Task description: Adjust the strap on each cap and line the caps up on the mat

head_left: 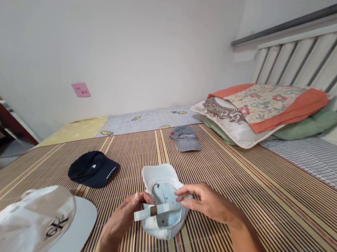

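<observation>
A pale blue cap point(162, 197) lies upside down on the striped bamboo mat point(241, 181), its back strap point(156, 211) with a brown buckle pointing toward me. My left hand point(125, 217) pinches the strap's left end. Fingers of my right hand point(208, 202) are closed on the strap and the cap's rim at the right.
A white cap point(38, 220) sits at the near left, a dark navy cap point(93, 169) behind it, and a grey cap point(185, 138) farther back. Pillows point(263, 108) are stacked at the right against a slatted headboard point(314, 53). A pink note point(81, 90) sticks on the wall.
</observation>
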A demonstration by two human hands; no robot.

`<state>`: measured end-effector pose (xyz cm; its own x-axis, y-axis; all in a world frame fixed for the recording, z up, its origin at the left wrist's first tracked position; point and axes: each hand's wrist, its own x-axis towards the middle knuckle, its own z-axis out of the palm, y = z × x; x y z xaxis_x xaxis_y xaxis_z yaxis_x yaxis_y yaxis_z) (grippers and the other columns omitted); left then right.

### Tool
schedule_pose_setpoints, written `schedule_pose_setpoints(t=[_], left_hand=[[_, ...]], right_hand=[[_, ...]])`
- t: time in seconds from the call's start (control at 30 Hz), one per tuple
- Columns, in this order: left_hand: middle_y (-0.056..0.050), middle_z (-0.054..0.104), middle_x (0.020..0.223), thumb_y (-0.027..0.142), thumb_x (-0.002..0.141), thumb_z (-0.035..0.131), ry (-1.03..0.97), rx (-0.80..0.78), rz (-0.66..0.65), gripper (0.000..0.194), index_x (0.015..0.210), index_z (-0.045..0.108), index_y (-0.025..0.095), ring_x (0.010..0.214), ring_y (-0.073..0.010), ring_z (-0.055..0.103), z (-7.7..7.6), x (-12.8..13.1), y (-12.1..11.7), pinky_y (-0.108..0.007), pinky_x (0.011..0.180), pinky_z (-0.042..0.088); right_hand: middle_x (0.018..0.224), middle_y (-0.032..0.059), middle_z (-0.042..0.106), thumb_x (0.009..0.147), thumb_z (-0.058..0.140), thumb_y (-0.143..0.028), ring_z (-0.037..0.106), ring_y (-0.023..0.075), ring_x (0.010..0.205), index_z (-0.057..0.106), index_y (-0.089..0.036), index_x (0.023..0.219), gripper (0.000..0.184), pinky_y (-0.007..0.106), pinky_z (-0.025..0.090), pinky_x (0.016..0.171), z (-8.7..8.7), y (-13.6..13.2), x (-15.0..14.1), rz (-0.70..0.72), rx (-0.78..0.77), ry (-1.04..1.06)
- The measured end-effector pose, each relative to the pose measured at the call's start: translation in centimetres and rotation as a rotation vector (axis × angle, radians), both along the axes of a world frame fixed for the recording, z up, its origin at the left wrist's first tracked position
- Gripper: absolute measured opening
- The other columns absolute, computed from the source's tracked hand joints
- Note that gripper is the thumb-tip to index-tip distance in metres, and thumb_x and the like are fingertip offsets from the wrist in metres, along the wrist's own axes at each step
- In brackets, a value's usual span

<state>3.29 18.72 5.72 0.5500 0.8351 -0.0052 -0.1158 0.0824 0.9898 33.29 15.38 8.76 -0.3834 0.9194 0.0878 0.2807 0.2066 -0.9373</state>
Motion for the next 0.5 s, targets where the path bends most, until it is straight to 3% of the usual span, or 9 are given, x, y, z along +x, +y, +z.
schedule_pose_setpoints(t=[0.13,0.33,0.5], left_hand=[[-0.007,0.066,0.083,0.083,0.085,0.06,0.0,0.033,-0.106,0.07,0.098,0.073,0.015,0.071,-0.0178,0.052,0.4,-0.4,-0.2,-0.029,0.067,0.039],[-0.006,0.065,0.093,0.074,0.086,0.067,0.128,0.135,-0.163,0.06,0.107,0.07,0.018,0.081,-0.0203,0.053,2.1,-1.2,-0.7,-0.031,0.073,0.039],[-0.006,0.063,0.119,0.052,0.083,0.082,0.126,0.149,-0.169,0.042,0.106,0.058,0.027,0.104,-0.0241,0.056,2.4,-1.4,-0.7,-0.033,0.084,0.042]], right_hand=[[0.115,0.0065,0.082,0.078,0.08,-0.027,0.073,0.0282,0.11,0.08,-0.022,0.116,0.038,0.041,0.054,0.1,0.1,-0.3,0.8,0.002,-0.05,-0.066],[0.108,0.0038,0.083,0.081,0.07,-0.013,0.073,0.0249,0.104,0.083,-0.024,0.104,0.029,0.034,0.054,0.091,0.0,-0.3,-0.1,-0.027,-0.02,-0.124],[0.109,0.0052,0.082,0.081,0.067,-0.013,0.073,0.0245,0.104,0.082,-0.021,0.109,0.033,0.035,0.052,0.093,-0.3,-0.1,-0.1,-0.009,0.0,-0.091]])
